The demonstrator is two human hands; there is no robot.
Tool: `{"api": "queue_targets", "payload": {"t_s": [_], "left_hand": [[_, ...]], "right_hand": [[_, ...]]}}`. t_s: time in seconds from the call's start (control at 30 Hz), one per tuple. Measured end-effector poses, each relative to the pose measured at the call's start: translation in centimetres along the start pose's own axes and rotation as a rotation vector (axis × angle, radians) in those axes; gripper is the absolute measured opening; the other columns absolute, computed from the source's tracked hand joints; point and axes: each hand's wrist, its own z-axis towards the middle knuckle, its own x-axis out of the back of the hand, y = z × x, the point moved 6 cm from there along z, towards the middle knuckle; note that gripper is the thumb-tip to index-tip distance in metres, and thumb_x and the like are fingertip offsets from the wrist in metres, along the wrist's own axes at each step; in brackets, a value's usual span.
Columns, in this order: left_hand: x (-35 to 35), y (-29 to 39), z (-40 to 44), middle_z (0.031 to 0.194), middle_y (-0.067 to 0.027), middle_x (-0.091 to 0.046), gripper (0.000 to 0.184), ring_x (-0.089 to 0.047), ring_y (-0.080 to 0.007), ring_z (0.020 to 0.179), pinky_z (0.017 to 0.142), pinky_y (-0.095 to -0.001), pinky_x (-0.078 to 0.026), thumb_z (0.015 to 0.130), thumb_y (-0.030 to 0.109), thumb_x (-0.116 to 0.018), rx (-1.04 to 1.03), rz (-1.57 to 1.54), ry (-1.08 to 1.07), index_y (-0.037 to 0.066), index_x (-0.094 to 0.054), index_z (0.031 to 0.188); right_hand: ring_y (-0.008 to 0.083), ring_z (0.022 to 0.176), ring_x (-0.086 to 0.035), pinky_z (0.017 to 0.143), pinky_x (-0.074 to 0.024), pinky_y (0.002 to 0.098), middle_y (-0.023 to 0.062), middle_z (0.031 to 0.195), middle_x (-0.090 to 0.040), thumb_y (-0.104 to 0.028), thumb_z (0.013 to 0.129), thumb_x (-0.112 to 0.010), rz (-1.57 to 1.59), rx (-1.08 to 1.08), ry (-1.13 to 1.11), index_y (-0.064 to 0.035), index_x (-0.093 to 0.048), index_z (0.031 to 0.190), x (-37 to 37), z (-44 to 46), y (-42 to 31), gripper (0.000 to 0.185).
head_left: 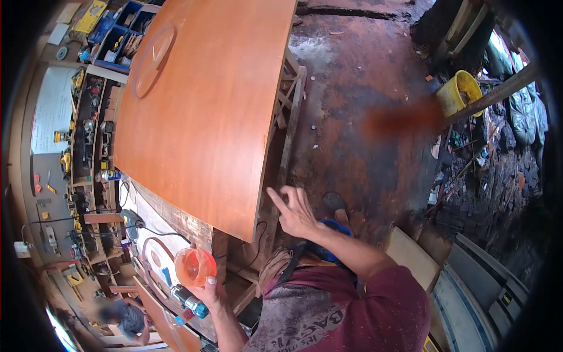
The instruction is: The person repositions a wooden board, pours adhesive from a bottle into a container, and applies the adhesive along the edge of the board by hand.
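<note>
An orange-red plastic container (pixel 195 267) is in my left hand (pixel 211 291), with the thumb at its rim. Beside and below it lies a power tool (pixel 189 300) with a teal end. My right hand (pixel 293 210) is raised near the edge of a large orange-brown wood panel (pixel 199 117). Its index finger points out and the other fingers are partly bent, with nothing seen between them. A clear oval outline (pixel 154 61) lies on the panel's far left part.
Shelves of tools (pixel 88 146) and blue bins (pixel 111 44) line the left. Another person (pixel 130 320) is at the lower left. A yellow bucket (pixel 459 94) stands at the right on the stained floor. Boards (pixel 410 258) lean at the lower right.
</note>
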Motion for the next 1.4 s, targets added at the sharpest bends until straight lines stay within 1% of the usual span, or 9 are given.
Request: {"api": "queue_targets", "payload": {"t_s": [0.13, 0.23, 0.27, 0.3, 0.43, 0.6, 0.87, 1.07, 1.4], "left_hand": [[-0.8, -0.8, 0.0, 0.139, -0.0173, -0.055, 0.099, -0.057, -0.0297, 0.129, 0.113, -0.0441, -0.046, 0.074, 0.040, -0.092, -0.008, 0.097, -0.089, -0.001, -0.041, 0.150], [-3.5, -1.0, -0.4, 0.138, -0.0181, -0.055, 0.095, -0.057, -0.0301, 0.130, 0.116, -0.0465, -0.043, 0.067, 0.019, -0.096, 0.016, 0.201, -0.171, 0.001, -0.042, 0.143], [-4.3, -0.4, -0.1, 0.138, -0.0180, -0.057, 0.094, -0.055, -0.0335, 0.134, 0.120, -0.0509, -0.037, 0.066, 0.019, -0.097, -0.130, 0.393, -0.249, 0.003, -0.043, 0.141], [-5.4, -0.4, 0.1, 0.137, -0.0171, -0.059, 0.091, -0.053, -0.0371, 0.137, 0.123, -0.0545, -0.032, 0.066, 0.020, -0.098, -0.223, 0.283, -0.245, 0.004, -0.045, 0.138], [-7.8, 0.5, 0.4, 0.133, -0.0154, -0.065, 0.090, -0.054, -0.0399, 0.136, 0.118, -0.0542, -0.035, 0.064, 0.023, -0.100, -0.428, 0.351, -0.299, 0.008, -0.048, 0.136], [-8.8, 1.4, 0.3, 0.131, -0.0154, -0.067, 0.091, -0.056, -0.0405, 0.135, 0.113, -0.0541, -0.037, 0.063, 0.022, -0.101, -0.617, 0.370, -0.244, 0.011, -0.048, 0.136], [-8.7, 1.1, -0.3, 0.132, -0.0126, -0.067, 0.084, -0.056, -0.0383, 0.136, 0.116, -0.0550, -0.031, 0.071, 0.027, -0.097, -0.751, 0.461, -0.131, 0.013, -0.046, 0.136], [-8.9, 0.0, -0.9, 0.138, -0.0062, -0.066, 0.068, -0.049, -0.0337, 0.143, 0.123, -0.0540, -0.016, 0.077, 0.031, -0.091, -0.729, 0.464, -0.026, 0.018, -0.050, 0.130], [-9.9, -0.8, -1.3, 0.136, -0.0053, -0.067, 0.068, -0.049, -0.0336, 0.144, 0.124, -0.0566, -0.008, 0.077, 0.030, -0.089, -0.637, 0.536, 0.023, 0.016, -0.050, 0.131]], "right_hand": [[0.0383, 0.113, -0.047, 0.100, -0.0432, 0.0516, 0.0205, 0.128, -0.047, -0.002, 0.071, -0.067, 0.134, -0.117, -0.034, -0.0115, -0.059, 0.145, 2.2, -2.4, 0.0, 0.076], [0.0386, 0.116, -0.046, 0.102, -0.0435, 0.0501, 0.0196, 0.131, -0.047, -0.003, 0.071, -0.068, 0.262, 0.057, -0.072, -0.0142, -0.068, 0.136, 8.8, 1.2, -4.6, 0.067], [0.0390, 0.118, -0.046, 0.103, -0.0435, 0.0490, 0.0190, 0.132, -0.048, -0.004, 0.070, -0.068, 0.224, 0.171, -0.090, -0.0155, -0.070, 0.133, 10.8, 2.2, -6.7, 0.064], [0.0395, 0.120, -0.045, 0.103, -0.0435, 0.0478, 0.0184, 0.133, -0.048, -0.005, 0.069, -0.068, 0.178, 0.287, -0.092, -0.0168, -0.073, 0.129, 12.7, 3.5, -8.6, 0.061], [0.0420, 0.131, -0.040, 0.111, -0.0413, 0.0515, 0.0174, 0.144, -0.046, -0.007, 0.068, -0.073, -0.082, 0.529, -0.252, -0.0216, -0.074, 0.122, 15.2, 5.4, -14.0, 0.057], [0.0423, 0.135, -0.038, 0.115, -0.0396, 0.0559, 0.0189, 0.149, -0.043, -0.012, 0.073, -0.074, -0.390, 0.626, -0.365, -0.0152, -0.070, 0.123, 14.7, 5.7, -15.8, 0.050], [0.0474, 0.137, -0.036, 0.113, -0.0413, 0.0568, 0.0233, 0.155, -0.038, -0.005, 0.073, -0.073, -0.282, 0.443, -0.518, -0.0110, -0.071, 0.123, 13.4, 4.3, -16.1, 0.051], [0.0497, 0.143, -0.032, 0.117, -0.0389, 0.0568, 0.0276, 0.159, -0.034, -0.006, 0.073, -0.072, -0.154, 0.236, -0.601, -0.0071, -0.072, 0.122, 13.0, 3.8, -16.6, 0.049], [0.0496, 0.148, -0.029, 0.121, -0.0334, 0.0548, 0.0294, 0.164, -0.029, -0.004, 0.075, -0.069, 0.027, -0.042, -0.641, -0.0056, -0.074, 0.116, 11.7, 2.5, -15.7, 0.042]]}}
